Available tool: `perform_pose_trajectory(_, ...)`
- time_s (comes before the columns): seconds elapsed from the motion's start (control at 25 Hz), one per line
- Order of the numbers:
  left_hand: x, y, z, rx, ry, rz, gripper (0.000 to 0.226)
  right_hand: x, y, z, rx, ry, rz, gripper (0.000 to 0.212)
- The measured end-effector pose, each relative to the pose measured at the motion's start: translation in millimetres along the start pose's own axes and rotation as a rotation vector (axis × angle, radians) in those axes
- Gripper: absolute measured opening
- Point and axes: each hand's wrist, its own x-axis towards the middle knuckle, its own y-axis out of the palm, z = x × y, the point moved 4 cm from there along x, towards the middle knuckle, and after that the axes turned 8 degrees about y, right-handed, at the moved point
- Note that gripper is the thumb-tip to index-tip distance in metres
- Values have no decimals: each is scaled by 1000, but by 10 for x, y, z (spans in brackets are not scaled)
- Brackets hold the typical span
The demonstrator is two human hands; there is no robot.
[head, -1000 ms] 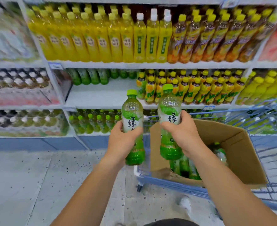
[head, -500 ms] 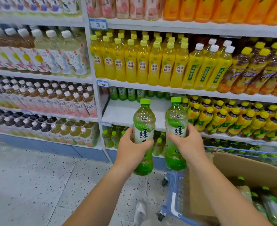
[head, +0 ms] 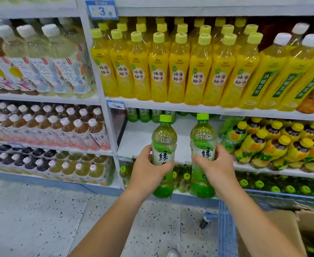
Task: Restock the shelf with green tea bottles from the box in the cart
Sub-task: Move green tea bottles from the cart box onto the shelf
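Left hand (head: 148,169) covers lower label of left green tea bottle (head: 164,138). Right hand (head: 216,166) hides right part of label on right green tea bottle (head: 202,136). Back-row green tea bottles (head: 144,115): caps hidden behind shelf board above (head: 189,109). Cardboard box (head: 311,223) cut by right and bottom edges, contents barely visible. Cart (head: 226,236): only blue frame and one caster (head: 205,219) show. Price tag (head: 115,105) print blurred. Shoe (head: 173,253) cut by bottom edge.

Glossy plastic, matt cardboard.
I saw the left green tea bottle (head: 164,143) and right green tea bottle (head: 203,138) in clear shiny plastic; the shelf (head: 139,140) was smooth white, the box (head: 286,225) matt brown cardboard, the floor (head: 41,210) speckled stone.
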Motion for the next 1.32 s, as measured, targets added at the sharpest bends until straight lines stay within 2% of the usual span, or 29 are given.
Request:
perform_pose_trajectory(0.48, 1547, 420, 1296, 68, 213, 107, 44, 1384, 438, -934, 79, -149, -227, 39)
perform_pose_trajectory(0.8, 2110, 669, 1749, -31, 455, 91, 44, 1901, 552, -1255, 64, -471, -312, 47)
perform_pose_trajectory(1.04, 2147, 730, 1862, -39, 673, 153, 46, 1907, 549, -1462, 16, -662, -312, 52)
perform_pose_trajectory(1.16, 2108, 692, 1917, 19, 759, 175, 51, 1856, 543, -1495, -20, -664, -268, 53)
perform_pose_trajectory(1.32, 2111, 591, 2030, 128, 733, 223, 72, 1771, 489, -1595, -131, -639, -172, 56)
